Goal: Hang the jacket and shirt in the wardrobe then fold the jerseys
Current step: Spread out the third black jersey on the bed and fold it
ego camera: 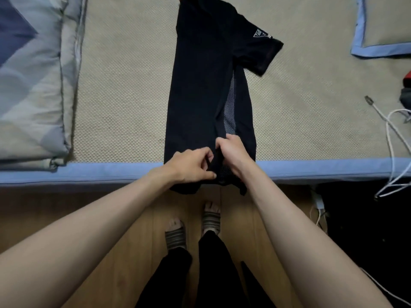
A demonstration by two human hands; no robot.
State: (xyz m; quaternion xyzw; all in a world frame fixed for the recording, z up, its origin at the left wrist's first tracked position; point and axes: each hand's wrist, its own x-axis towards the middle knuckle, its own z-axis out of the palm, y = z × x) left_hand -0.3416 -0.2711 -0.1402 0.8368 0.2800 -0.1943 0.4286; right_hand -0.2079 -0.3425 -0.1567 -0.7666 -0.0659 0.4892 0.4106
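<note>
room on both sides of the jersey

the mat [124,96] lies bare to the left of the black jersey [200,85], up to the puffy quilt [33,74]. on the right there is bare mat too, but white cables [390,134] and a pillow [382,25] sit near that far side.

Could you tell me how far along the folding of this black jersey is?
Partly done: the black jersey lies lengthwise on the bed mat, its left side already folded in. In hand: the left hand and right hand pinch its hem. Left: the right sleeve still sticks out, and no crosswise fold shows.
</note>
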